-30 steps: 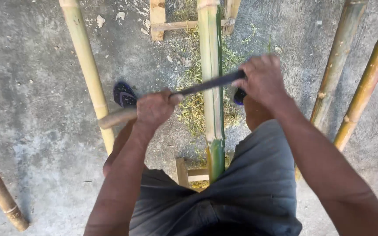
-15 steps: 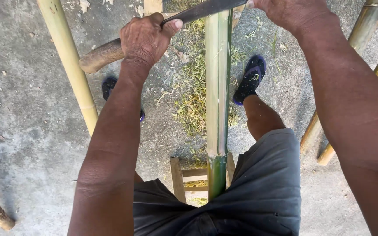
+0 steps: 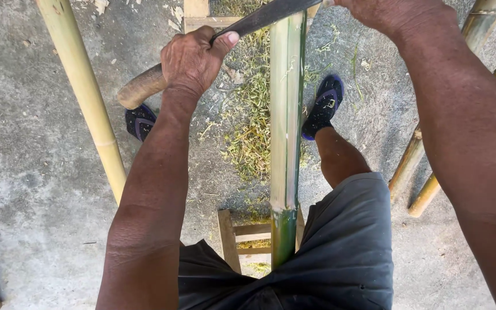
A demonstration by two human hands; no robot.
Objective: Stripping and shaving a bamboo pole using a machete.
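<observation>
A green bamboo pole (image 3: 286,115) runs straight away from the person, between the legs, its top face pale where the skin is shaved off and its near end still dark green. It rests on a small wooden frame (image 3: 242,238) just in front of the grey shorts (image 3: 340,247).

Across the far part of the pole lies a long dark blade (image 3: 265,16). The left hand (image 3: 193,60), to the left of the pole, is wrapped tight round the blade's rounded wooden handle (image 3: 139,89), thumb stretched along the blade's back, forearm extended straight and wrist level. The right hand (image 3: 397,14), to the right of the pole, sits at the picture's upper edge with the arm reaching forward; its grip on the blade's far end is cut off from view, so I cannot tell how the fingers lie.

Pale green shavings (image 3: 251,132) lie on the concrete floor (image 3: 24,172) left of the pole. A dark sandal (image 3: 324,106) shows just right of the pole, another (image 3: 140,121) under the left wrist. A yellow bamboo pole (image 3: 84,92) lies well to the left, more poles (image 3: 420,166) to the right.
</observation>
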